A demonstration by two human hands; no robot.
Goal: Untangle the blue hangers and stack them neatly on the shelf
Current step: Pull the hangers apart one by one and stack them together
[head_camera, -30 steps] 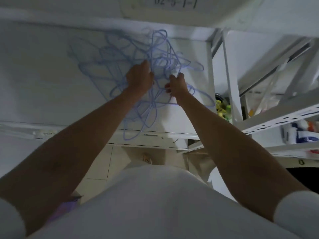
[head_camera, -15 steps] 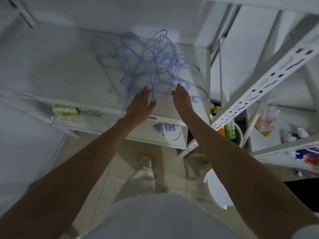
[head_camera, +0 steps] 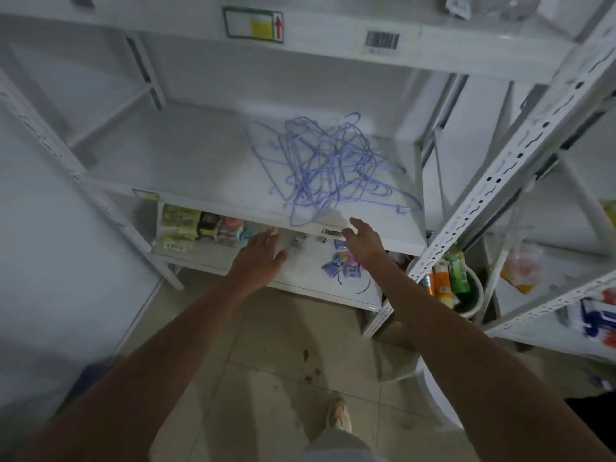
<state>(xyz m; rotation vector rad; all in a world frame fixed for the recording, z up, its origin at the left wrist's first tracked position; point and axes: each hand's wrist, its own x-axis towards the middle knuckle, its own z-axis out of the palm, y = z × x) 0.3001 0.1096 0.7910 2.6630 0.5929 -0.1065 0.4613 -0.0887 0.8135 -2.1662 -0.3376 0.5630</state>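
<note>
Two bare hands reach forward side by side, both held in front of the front edge of the white metal shelf [head_camera: 173,161] and gripping nothing. The left hand [head_camera: 258,258] is spread flat, palm down, fingers straight, seen over the lower shelf [head_camera: 300,271]. The right hand [head_camera: 363,240] has relaxed, slightly bent fingers just short of the shelf's front lip; whether it touches the lip I cannot tell. One tangled heap of thin blue wire hangers [head_camera: 326,165] lies on the right half of that shelf; the separate hangers are too knotted and blurred to count. One loop of the heap overhangs the front edge just beyond the right hand, and one long wire runs toward the shelf's right front corner. The left half of the shelf surface is bare, with open room between the heap and the left upright. One barcode label [head_camera: 382,40] and one green-framed sticker [head_camera: 253,26] sit on the shelf edge above. On the lower shelf are yellow packets [head_camera: 178,225] at the left and a few small purple sachets [head_camera: 343,266] beneath the right wrist. One white bucket of coloured bottles [head_camera: 448,281] stands on the tiled floor [head_camera: 266,378] at the right.
</note>
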